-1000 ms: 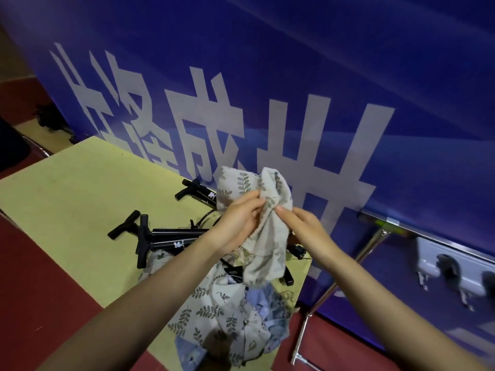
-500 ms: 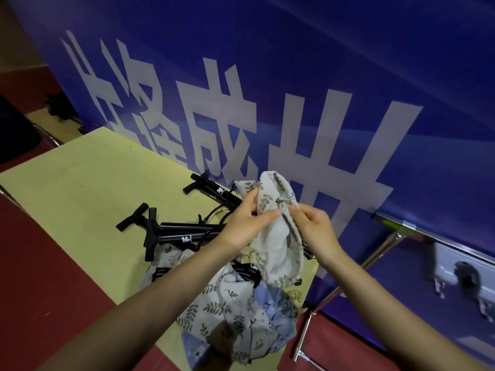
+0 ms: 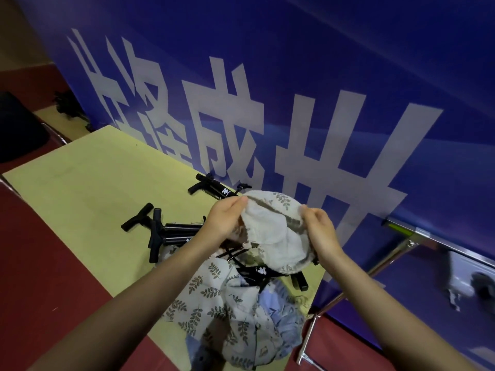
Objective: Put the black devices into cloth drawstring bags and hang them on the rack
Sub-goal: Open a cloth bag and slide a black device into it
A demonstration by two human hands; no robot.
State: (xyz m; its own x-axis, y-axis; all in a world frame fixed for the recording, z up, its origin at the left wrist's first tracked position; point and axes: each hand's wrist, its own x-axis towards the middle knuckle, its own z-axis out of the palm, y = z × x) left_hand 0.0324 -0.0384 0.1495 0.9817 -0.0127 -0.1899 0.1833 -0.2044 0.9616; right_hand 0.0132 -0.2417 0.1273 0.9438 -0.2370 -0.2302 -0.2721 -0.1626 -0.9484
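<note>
Bag (image 3: 270, 231) cream, grey-green leaf print – devices (image 3: 171, 231) black – table (image 3: 80, 199) pale yellow – banner (image 3: 348, 62) blue, white characters.

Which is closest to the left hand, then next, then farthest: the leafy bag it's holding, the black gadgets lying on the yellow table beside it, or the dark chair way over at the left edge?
From the left hand, in the head view:
1. Leafy bag: held in its fingers, just to its right.
2. Black devices: on the yellow table, close to its left.
3. Dark chair: far left edge, beyond the table.

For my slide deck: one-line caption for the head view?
Both hands stretch open a leaf-print drawstring bag above black devices on the yellow table.
</note>
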